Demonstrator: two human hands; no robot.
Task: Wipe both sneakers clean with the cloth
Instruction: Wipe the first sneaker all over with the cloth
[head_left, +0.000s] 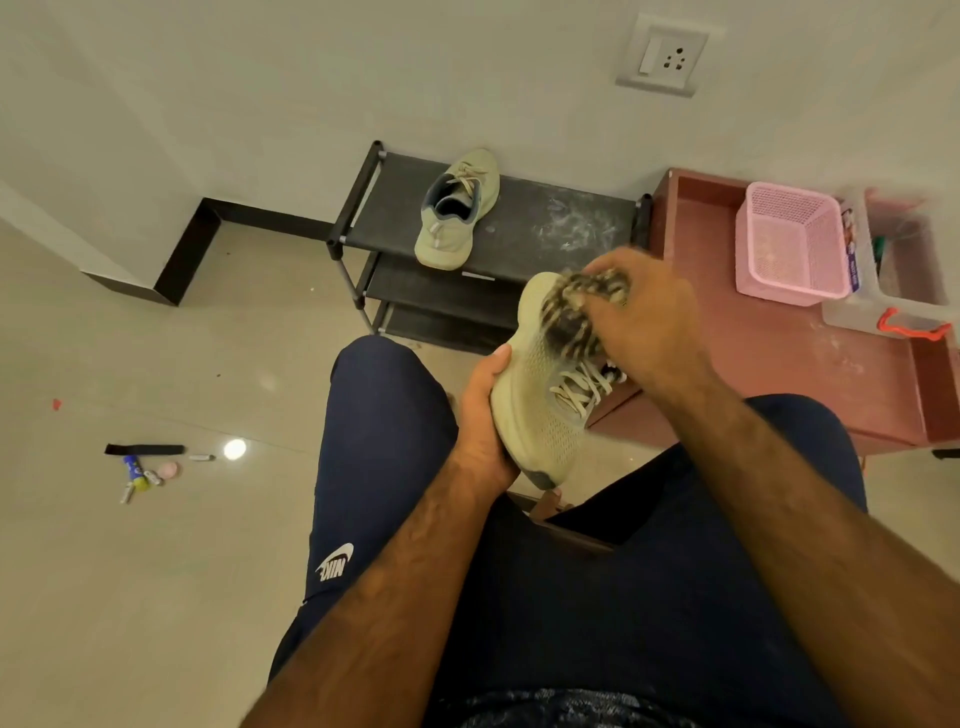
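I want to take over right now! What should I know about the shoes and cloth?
Left hand grips the held sneaker by its sole.
Right hand grips the striped cloth against that sneaker's toe.
Second sneaker sits on top of the shoe rack, no hand on it.
Done: the held sneaker is being wiped.
Left: finish it, then the second sneaker, unless already clean; I cannot tell.

The right hand (641, 317) and cloth (574, 317) are blurring; the sneaker (540, 415) is hiding fingers of the left hand (480, 415); the box (852, 312) is smearing.
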